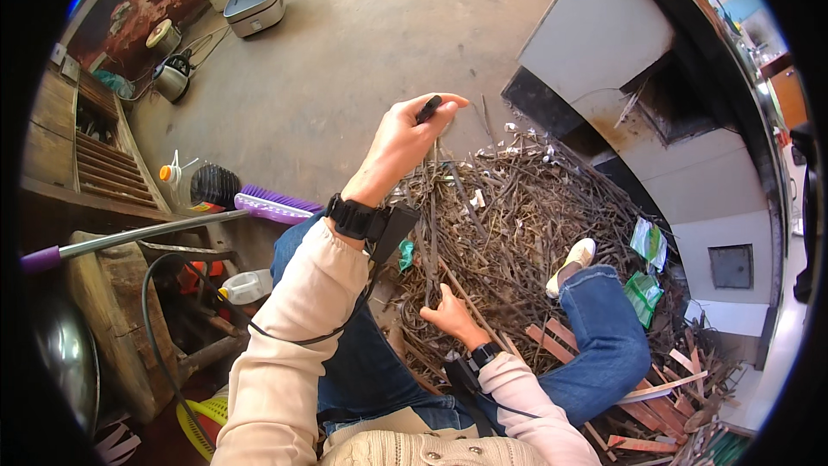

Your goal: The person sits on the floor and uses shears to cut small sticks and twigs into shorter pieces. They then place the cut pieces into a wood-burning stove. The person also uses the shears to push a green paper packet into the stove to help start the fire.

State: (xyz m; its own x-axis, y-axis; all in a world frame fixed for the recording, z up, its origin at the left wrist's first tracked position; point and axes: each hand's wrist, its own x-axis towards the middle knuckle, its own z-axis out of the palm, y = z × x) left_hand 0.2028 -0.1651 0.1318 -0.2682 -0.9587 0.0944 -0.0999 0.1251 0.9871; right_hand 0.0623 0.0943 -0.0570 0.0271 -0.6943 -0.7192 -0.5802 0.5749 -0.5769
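Observation:
My left hand (pixel 409 133) is raised over the far edge of a pile of dry twigs (pixel 517 220). Its fingers are closed on a black handle-like object (pixel 429 109), whose other end is hidden by the hand. Nearer my body, my right hand (pixel 455 318) is low over the pile, thumb and a finger spread. Several long dark sticks (pixel 432 233) run from below my left hand towards my right hand; whether the right fingers grip them cannot be seen. A longer brown stick (pixel 475 310) passes beside my right hand. Both wrists wear black straps with cables.
A tiled stove (pixel 711 188) borders the pile on the right, with split wood (pixel 653 411) by its base. To the left are a purple broom (pixel 275 204), a plastic jug (pixel 213 184) and a wooden stool (pixel 119 323). Rice cookers (pixel 254 8) and a kettle (pixel 172 79) stand farther back.

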